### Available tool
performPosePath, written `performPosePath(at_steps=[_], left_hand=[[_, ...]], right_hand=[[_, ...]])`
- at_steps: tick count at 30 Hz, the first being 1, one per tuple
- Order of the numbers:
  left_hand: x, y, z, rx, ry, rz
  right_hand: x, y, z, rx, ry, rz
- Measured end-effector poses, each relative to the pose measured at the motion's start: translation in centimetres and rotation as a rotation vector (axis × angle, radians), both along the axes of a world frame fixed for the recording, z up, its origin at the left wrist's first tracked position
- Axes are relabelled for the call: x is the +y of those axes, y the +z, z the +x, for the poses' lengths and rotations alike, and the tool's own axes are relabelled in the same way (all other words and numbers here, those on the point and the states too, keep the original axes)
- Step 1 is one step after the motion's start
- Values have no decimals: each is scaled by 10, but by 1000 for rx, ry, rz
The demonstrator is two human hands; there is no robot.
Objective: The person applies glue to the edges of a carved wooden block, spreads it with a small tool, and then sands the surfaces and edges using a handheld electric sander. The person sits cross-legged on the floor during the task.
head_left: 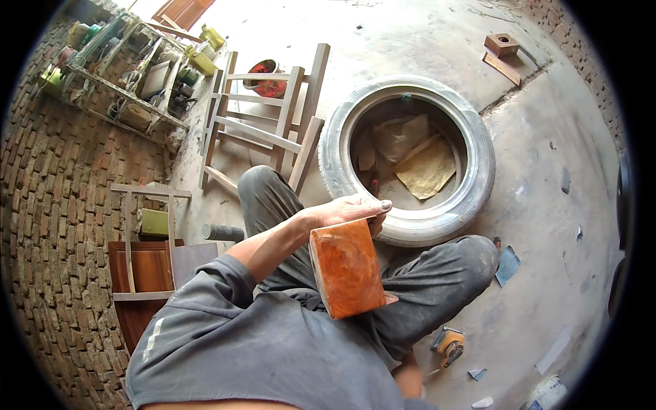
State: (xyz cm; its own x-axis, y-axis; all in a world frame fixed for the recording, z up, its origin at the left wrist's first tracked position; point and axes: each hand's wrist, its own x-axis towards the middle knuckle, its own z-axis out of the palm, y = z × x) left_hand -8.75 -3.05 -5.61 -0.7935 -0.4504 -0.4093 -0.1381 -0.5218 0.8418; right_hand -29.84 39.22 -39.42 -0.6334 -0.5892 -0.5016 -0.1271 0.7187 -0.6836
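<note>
Orange-brown block point(347, 270) sits at the curled, gripping left hand point(357, 209) — right hand hidden, state untellable.

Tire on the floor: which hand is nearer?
Left, as far as shows: the left hand, at the far edge of the orange block, overlaps the near side of the tire in view. The right hand cannot be made out.

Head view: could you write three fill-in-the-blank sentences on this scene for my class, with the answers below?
The person's ____ hand is at the far edge of the boxy orange piece.
The yellowish sheet lies inside the ring of the grey ____.
The wall at the picture's left is built of ____.
Missing words: left; tyre; bricks.
</note>
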Motion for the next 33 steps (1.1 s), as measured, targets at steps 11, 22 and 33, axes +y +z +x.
performPosePath(at_steps=[11, 22, 33], left_hand=[[10, -14, 0, 64, -84, -220], [21, -5, -9, 284, -93, -5], [3, -11, -17, 139, -356, -127]], right_hand=[[-61, 215, -45, 16, -307, -342], [-120, 328, -17, -660, -28, -496], [-138, 380, 23, 290, 509, -592]])
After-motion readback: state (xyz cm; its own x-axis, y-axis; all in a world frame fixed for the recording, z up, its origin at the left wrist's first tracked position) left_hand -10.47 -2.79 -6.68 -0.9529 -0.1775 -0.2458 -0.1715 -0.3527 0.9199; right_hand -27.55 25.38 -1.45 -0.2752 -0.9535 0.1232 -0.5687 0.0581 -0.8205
